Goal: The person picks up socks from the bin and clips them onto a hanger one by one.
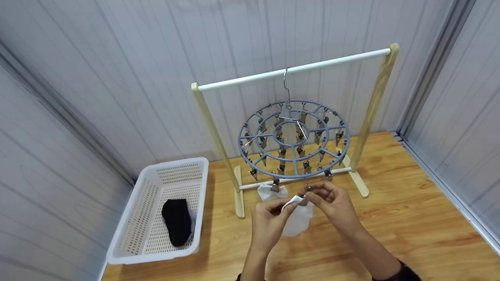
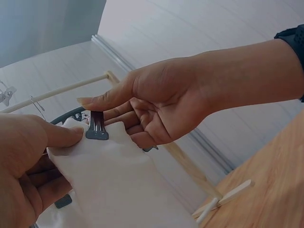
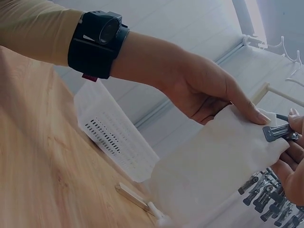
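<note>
A white sock point(image 1: 299, 220) hangs by its top edge between the two hands. My left hand point(image 1: 268, 222) pinches that edge between thumb and fingers. My right hand point(image 1: 339, 206) squeezes the handles of a metal clip point(image 2: 97, 128) on the hanger's front edge, thumb on one side and fingers behind. The clip's mouth overlaps the sock's edge in both wrist views. Just left, another white sock point(image 1: 266, 191) hangs from a neighbouring clip point(image 1: 275, 185), partly hidden by my left hand. Above is the round grey clip hanger point(image 1: 293, 160).
The hanger hooks over the white bar point(image 1: 332, 62) of a stand with wooden legs point(image 1: 369, 117). A white perforated basket point(image 1: 134, 218) at left holds a black sock point(image 1: 177, 222) with something grey under it. Panelled walls enclose the wooden table point(image 1: 422, 218).
</note>
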A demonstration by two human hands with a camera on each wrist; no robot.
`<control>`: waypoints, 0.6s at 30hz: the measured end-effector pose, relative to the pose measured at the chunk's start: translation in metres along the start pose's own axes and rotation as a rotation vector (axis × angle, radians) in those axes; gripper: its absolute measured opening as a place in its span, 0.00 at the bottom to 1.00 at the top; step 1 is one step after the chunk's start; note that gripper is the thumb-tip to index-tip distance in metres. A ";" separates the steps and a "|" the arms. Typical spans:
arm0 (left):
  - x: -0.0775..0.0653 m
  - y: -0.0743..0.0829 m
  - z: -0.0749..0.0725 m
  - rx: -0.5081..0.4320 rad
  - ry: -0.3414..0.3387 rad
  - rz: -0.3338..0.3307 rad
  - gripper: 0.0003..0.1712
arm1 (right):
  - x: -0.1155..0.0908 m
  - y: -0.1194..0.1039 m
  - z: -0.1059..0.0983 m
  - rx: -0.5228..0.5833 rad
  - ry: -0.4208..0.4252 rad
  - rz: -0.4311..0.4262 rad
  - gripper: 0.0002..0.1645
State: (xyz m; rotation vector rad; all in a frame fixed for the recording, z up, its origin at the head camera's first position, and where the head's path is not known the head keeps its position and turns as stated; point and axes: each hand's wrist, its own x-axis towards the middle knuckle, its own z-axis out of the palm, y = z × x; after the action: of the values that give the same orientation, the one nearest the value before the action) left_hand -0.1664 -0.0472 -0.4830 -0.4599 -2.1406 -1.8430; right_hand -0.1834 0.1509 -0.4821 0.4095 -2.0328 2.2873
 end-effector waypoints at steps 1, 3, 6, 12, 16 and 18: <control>0.000 0.000 -0.001 0.001 0.000 -0.002 0.08 | 0.000 0.000 0.001 -0.003 0.000 -0.005 0.16; 0.001 0.000 -0.004 0.007 -0.002 -0.010 0.07 | 0.001 0.001 0.002 -0.013 0.000 -0.016 0.15; 0.002 0.001 -0.007 0.014 -0.008 -0.028 0.07 | 0.002 0.001 0.001 -0.028 -0.005 -0.041 0.15; 0.003 0.003 -0.014 0.023 -0.027 -0.058 0.07 | 0.003 -0.001 0.000 -0.041 0.009 -0.071 0.16; 0.004 0.003 -0.018 0.025 -0.042 -0.063 0.06 | 0.004 -0.003 -0.002 -0.015 0.028 -0.061 0.16; 0.004 0.002 -0.021 0.022 -0.046 -0.063 0.05 | 0.004 -0.005 -0.004 -0.002 0.025 -0.060 0.15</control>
State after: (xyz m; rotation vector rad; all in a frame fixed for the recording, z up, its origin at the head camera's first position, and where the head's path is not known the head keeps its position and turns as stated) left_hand -0.1689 -0.0672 -0.4761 -0.4389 -2.2271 -1.8578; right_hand -0.1866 0.1545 -0.4769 0.4331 -1.9829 2.2445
